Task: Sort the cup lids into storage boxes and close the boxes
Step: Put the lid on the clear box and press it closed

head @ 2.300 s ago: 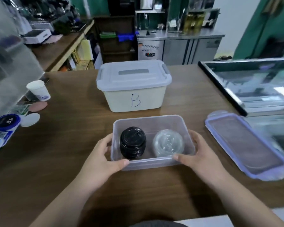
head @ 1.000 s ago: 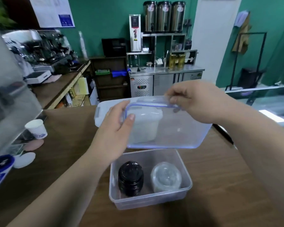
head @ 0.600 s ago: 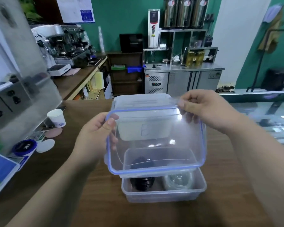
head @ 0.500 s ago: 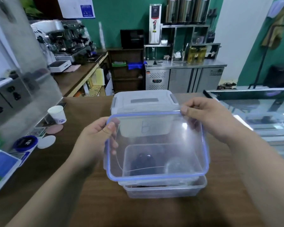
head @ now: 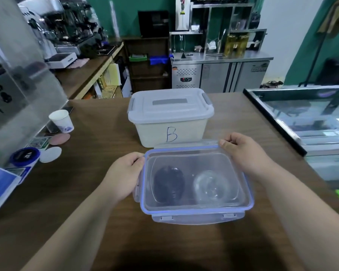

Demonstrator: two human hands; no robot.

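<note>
Open tabletop [head: 98, 173] left and near of clear box [head: 196, 218]. Box B [head: 169, 118] blocks just behind; glass case [head: 301, 118] walls right.

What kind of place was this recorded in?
Most likely a café or drinks shop: an espresso machine at back left, a stainless under-counter fridge at the back, and a paper cup on the wooden counter.

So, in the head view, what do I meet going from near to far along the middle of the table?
lidded clear box → white box marked B → steel counter beyond the table
</note>
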